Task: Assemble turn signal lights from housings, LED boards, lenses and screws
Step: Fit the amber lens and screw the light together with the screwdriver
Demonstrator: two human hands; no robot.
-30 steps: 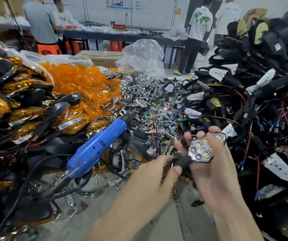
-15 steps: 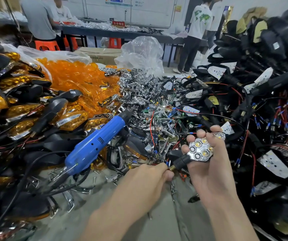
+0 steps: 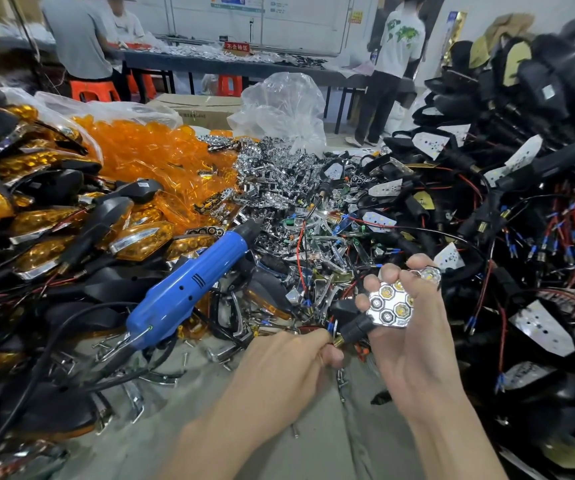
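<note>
Your right grip (image 3: 414,341) curls round the light housing (image 3: 390,308), reflector face up above the bench (image 3: 314,445) for inspection; your left grip (image 3: 279,368) pinches, apparently, the wires (image 3: 329,328) at its threaded stem (image 3: 339,342); the blue screwdriver (image 3: 189,289) lies within reach

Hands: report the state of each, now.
Left hand: fingers curled beside the black stem; grip cannot be told.
Right hand: holds the turn signal light.
</note>
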